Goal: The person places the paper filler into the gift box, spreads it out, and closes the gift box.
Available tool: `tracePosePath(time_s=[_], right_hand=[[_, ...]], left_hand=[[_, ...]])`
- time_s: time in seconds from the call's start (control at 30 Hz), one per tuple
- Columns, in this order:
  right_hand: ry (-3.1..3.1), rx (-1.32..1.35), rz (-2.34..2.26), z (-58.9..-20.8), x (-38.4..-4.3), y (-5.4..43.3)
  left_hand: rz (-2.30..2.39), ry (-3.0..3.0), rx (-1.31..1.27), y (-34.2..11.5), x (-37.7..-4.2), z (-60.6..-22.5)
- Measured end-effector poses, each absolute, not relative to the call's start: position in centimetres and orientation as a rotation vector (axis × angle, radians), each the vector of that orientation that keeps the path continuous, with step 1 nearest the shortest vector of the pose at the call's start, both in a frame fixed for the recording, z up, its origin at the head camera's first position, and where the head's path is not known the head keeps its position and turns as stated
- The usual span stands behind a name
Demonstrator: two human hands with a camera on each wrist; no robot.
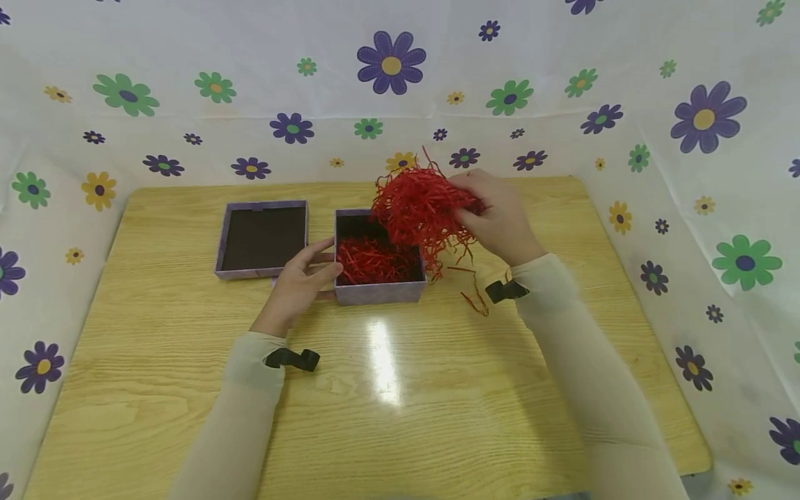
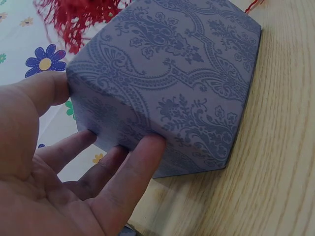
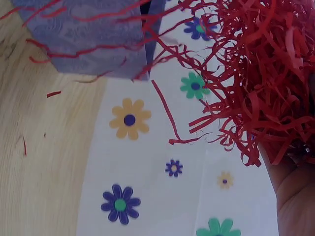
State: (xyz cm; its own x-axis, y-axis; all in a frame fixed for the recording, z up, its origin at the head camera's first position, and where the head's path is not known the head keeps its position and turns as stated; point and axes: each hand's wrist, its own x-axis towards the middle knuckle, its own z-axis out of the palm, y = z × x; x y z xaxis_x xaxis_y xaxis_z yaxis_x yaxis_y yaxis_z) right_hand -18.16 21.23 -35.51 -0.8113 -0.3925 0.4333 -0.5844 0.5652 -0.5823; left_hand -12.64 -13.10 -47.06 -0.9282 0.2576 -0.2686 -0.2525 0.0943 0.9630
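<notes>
A purple patterned box (image 1: pixel 380 293) stands on the table with red paper shreds (image 1: pixel 371 262) inside it. My left hand (image 1: pixel 301 283) holds its left side, the thumb at the rim and the fingertips against the outer wall, as the left wrist view shows. Above the box's right side, my right hand (image 1: pixel 494 212) grips a big tangled clump of red paper shreds (image 1: pixel 419 205). Strands dangle from the clump in the right wrist view, and part of that hand is hidden behind it.
To the left lies a matching purple lid (image 1: pixel 265 239), its dark inner side facing up. A few loose shreds (image 1: pixel 476 298) are on the wooden table (image 1: pixel 437 417) right of the box. A flower-printed white cloth (image 1: pixel 250 42) surrounds the table at the back and sides.
</notes>
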Motion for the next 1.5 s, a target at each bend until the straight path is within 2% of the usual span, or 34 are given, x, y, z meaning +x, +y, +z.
tracePosePath(time_s=[0.4, 1.13, 1.3, 1.5], right_hand=[[-2.778, 0.960, 0.999, -38.1, -19.1, 15.5], [-3.214, 1.154, 0.501, -42.4, -18.6, 10.2], [-3.323, 1.144, 0.397, -42.5, -18.7, 9.4], [-3.280, 1.173, 0.635, -41.1, -19.0, 10.9]], left_hand=[[1.905, 1.996, -0.002, -13.1, -12.6, -47.0], [1.904, 2.004, -0.012, -13.0, -12.6, -47.1], [1.907, 2.013, -0.003, -13.1, -12.6, -47.2], [1.923, 1.997, 0.003, -13.1, -12.6, -47.1]])
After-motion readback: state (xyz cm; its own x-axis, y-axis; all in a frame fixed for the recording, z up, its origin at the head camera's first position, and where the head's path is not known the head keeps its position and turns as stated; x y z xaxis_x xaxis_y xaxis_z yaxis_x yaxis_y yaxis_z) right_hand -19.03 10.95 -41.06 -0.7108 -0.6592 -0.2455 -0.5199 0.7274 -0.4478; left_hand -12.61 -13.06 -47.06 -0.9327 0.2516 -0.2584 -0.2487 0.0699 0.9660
